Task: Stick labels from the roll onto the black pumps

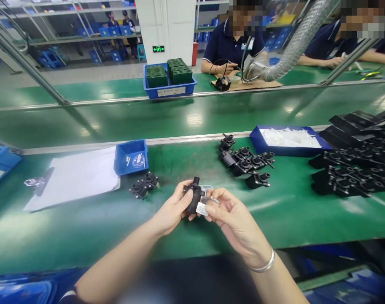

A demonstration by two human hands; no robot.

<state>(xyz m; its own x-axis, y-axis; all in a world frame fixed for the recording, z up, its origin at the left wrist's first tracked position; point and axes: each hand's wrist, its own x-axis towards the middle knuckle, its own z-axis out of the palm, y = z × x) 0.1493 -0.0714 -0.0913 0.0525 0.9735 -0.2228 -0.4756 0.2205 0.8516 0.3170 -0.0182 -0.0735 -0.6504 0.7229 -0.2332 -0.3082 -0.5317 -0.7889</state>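
Observation:
My left hand point(176, 207) is closed around a small black pump point(195, 195), its round port pointing up, held above the green bench. Between the thumb and fingers of my right hand point(228, 215) is a small white label point(201, 209), right against the pump's lower right side. A paler, partly clear piece point(207, 188) shows behind those fingers; I cannot make out what it is. To the left of my hands, a couple of black pumps point(144, 185) stand close together. Several more pumps point(243, 162) are grouped beyond my right hand.
A clipboard with paper point(81, 177) and a small blue bin point(131, 158) lie at left. A blue box of white pieces point(289, 139) stands behind the pumps. Many black parts point(353, 169) crowd the right. Across the bench, a person point(233, 50) works beside a blue tray of green boards point(170, 90).

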